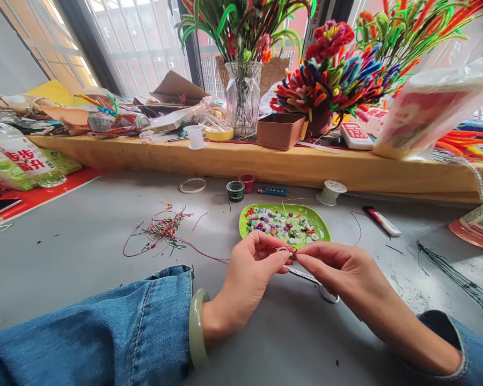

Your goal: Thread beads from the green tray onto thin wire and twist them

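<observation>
My left hand [251, 276] is closed in a pinch on a small loop of red cord with tiny pale beads [288, 251]. Fingertips of my right hand [348, 268] press together on the other side of this loop, touching the cord. A red cord [205, 255] runs leftward from my left hand along the table. Just beyond my fingers sits a green tray [324, 235] of mixed coloured beads [279, 222]. Metal scissors [306, 275] lie beneath my hands, partly hidden by the right one.
Cord scraps [167, 228] lie left. Behind are a dark green spool [235, 191], red spool [247, 182], white spool [332, 192], blue lighter [272, 191] and bangle [192, 185]. Right are a black-and-white lighter [381, 221] and dark cords [459, 279]. A cluttered ledge [165, 158] borders the back.
</observation>
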A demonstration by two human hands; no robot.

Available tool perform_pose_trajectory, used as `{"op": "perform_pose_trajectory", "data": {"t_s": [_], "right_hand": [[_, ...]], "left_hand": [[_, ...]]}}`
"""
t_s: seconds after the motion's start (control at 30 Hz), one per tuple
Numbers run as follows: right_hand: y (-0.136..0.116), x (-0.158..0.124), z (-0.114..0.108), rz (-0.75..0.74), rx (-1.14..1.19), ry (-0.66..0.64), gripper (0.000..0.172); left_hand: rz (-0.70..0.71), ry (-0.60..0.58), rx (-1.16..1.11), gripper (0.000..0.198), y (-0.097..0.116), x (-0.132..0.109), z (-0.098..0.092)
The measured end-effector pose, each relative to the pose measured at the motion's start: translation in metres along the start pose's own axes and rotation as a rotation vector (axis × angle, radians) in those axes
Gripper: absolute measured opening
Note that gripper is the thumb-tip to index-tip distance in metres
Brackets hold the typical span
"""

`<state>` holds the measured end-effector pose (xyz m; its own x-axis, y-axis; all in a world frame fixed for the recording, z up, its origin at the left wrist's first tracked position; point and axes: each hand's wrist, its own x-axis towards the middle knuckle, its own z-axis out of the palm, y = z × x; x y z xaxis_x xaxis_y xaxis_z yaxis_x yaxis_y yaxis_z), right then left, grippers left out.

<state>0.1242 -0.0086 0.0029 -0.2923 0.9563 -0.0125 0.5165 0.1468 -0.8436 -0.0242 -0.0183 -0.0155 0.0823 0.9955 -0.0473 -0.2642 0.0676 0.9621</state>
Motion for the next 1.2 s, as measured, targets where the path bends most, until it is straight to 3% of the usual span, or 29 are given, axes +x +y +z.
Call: {"op": "perform_pose_trajectory", "data": {"t_s": [0.1, 0.3, 0.47, 0.73, 1.2], "right_hand": [[0.003, 0.001, -0.003, -0.052, -0.082, 0.014, 0.023], [0.007, 0.0, -0.004, -0.319, -0.332, 0.168, 0.01], [0.008, -0.002, -0.003, -0.382, -0.466, 0.239, 0.009], [0.012, -0.003, -0.002, -0.442, -0.531, 0.224, 0.01], [0.017, -0.002, 0.005, -0.696, -0.758, 0.241, 0.011]], "left_hand": [[-0.017, -0.007, -0.014, 0.014, 0.002, 0.001, 0.0], [-0.132, -0.08, -0.063, 0.027, 0.002, 0.004, 0.0], [-0.187, -0.185, -0.063, 0.022, 0.001, 0.004, -0.001], [-0.211, -0.214, -0.094, 0.011, 0.006, 0.004, -0.002], [-0.331, -0.269, -0.218, 0.003, 0.007, 0.005, -0.004]]}}
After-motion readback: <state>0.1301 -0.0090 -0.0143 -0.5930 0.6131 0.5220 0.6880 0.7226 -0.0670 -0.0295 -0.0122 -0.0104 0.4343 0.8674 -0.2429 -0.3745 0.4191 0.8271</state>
